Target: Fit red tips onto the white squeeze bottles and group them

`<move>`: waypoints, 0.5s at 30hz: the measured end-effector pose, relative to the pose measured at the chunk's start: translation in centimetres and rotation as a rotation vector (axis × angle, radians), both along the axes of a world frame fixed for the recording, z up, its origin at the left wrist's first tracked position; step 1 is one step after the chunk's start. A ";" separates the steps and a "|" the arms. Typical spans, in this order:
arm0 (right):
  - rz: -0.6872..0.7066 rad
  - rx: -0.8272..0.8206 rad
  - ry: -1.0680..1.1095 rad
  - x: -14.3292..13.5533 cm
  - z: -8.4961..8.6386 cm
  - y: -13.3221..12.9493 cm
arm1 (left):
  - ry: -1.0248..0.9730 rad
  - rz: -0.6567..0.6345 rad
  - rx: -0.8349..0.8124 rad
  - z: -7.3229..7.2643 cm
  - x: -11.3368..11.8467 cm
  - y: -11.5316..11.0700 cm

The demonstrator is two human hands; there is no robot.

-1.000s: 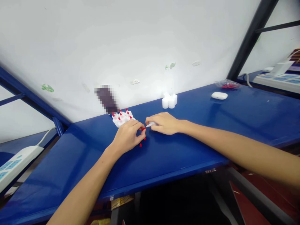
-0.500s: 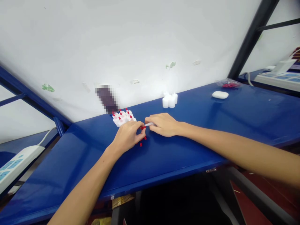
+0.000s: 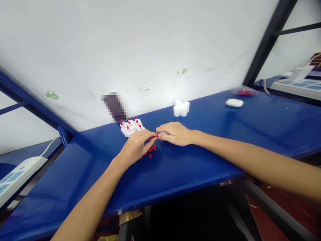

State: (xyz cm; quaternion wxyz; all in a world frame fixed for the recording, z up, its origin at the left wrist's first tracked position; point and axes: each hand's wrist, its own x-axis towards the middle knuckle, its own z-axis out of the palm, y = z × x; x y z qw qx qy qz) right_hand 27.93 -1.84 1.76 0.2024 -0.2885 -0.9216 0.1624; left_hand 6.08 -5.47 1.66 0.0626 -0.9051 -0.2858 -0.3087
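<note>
My left hand (image 3: 136,144) pinches a small red cap (image 3: 155,136) between thumb and fingertips. Facing it, my right hand (image 3: 177,134) is closed on a white nozzle piece (image 3: 162,133), whose tip meets the red cap. Several loose red caps (image 3: 150,150) lie on the blue table just below my left hand. Behind that hand stands a cluster of white bottles with red tips (image 3: 129,129), partly hidden by it. A group of plain white bottles (image 3: 181,108) stands farther back near the wall.
A white oval case (image 3: 234,102) and a clear bag with red pieces (image 3: 243,90) lie at the back right of the blue table (image 3: 190,167). A dark pixelated object (image 3: 114,107) leans on the wall. White power strips are at left (image 3: 22,175) and far right (image 3: 298,85).
My left hand has moved slightly right, bringing the red cap onto the nozzle tip. More loose red caps show beneath it. My right hand has barely moved.
</note>
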 end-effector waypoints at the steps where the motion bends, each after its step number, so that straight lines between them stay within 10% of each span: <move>1: 0.010 -0.052 0.033 0.0 0.1 0.0 | -0.020 -0.017 0.016 0.1 0.0 -0.1; 15: 0.003 -0.307 0.372 -0.9 -0.5 0.4 | -0.165 0.041 -0.186 -0.4 0.8 -0.2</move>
